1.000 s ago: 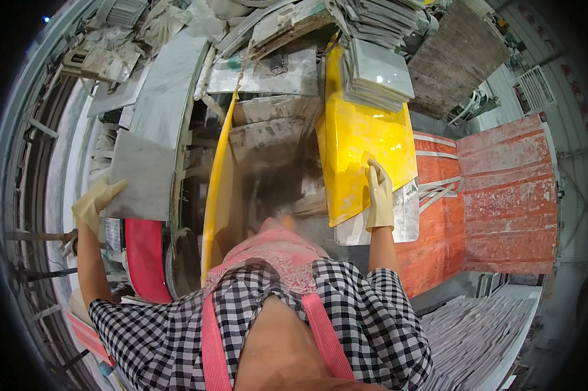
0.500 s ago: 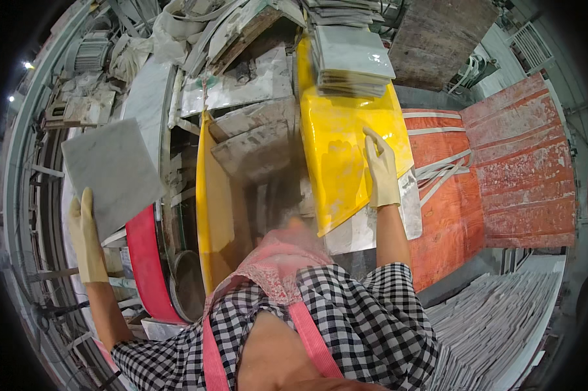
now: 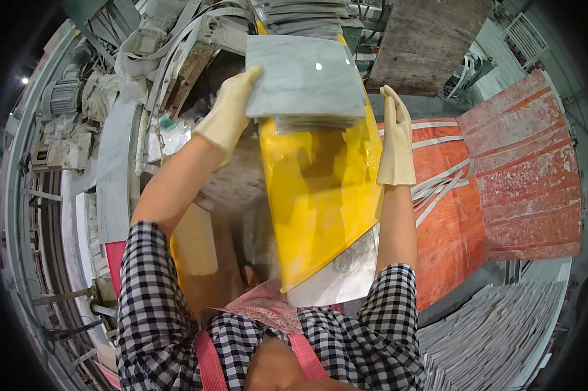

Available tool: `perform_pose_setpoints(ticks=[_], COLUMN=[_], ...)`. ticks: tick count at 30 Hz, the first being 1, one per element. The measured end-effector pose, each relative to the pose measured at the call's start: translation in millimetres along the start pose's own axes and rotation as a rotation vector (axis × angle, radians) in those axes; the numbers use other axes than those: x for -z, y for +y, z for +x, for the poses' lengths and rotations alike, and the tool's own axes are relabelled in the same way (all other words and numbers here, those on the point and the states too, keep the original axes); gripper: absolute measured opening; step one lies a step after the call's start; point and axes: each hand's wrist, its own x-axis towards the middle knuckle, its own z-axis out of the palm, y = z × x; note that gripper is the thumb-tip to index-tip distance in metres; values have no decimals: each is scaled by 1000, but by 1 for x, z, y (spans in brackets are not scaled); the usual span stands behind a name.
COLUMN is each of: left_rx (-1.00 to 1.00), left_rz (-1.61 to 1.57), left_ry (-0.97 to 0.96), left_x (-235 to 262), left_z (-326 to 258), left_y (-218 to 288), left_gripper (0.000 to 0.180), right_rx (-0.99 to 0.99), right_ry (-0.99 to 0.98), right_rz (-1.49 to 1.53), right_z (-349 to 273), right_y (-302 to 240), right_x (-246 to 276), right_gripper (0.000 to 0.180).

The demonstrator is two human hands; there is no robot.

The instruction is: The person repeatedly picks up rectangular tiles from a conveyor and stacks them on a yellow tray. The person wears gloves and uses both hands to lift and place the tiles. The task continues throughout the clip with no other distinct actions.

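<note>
My left hand (image 3: 230, 112), in a cream rubber glove, grips the left edge of a grey-veined marble tile (image 3: 302, 75). The tile sits over a stack of similar tiles (image 3: 320, 124) and hides most of it; whether it touches the stack, I cannot tell. Under the stack lies a wet, glossy yellow sheet (image 3: 326, 195). My right hand (image 3: 396, 140), gloved alike, stands to the right of the tile with its fingers stretched out, holding nothing. It hovers by the yellow sheet's right edge.
More stacked tiles (image 3: 300, 19) stand beyond. An orange-red board with white straps (image 3: 447, 215) is on the right, many thin slabs (image 3: 489, 332) on edge at the lower right. A long marble strip (image 3: 117, 163) lies left, near a motor (image 3: 65, 96). A brown board (image 3: 431, 42) leans behind.
My left hand has carried the tile from the far left across to the stack on the yellow sheet. My right hand has shifted slightly right and up. The view has turned a little.
</note>
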Motion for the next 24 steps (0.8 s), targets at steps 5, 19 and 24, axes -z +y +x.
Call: perform_pose_setpoints(ticks=[5, 19, 24], left_rx=[52, -526, -109], left_rz=[87, 1968, 1360], left_ry=[113, -9, 175], left_x=[-22, -27, -30], left_z=[69, 64, 51], left_y=[-21, 16, -30], left_gripper=[44, 53, 71], right_rx=[-84, 62, 76], right_ry=[-82, -84, -72], right_rz=[57, -307, -200], right_z=[63, 60, 58], right_y=[29, 61, 66], right_x=[-20, -58, -55], right_gripper=[61, 51, 49])
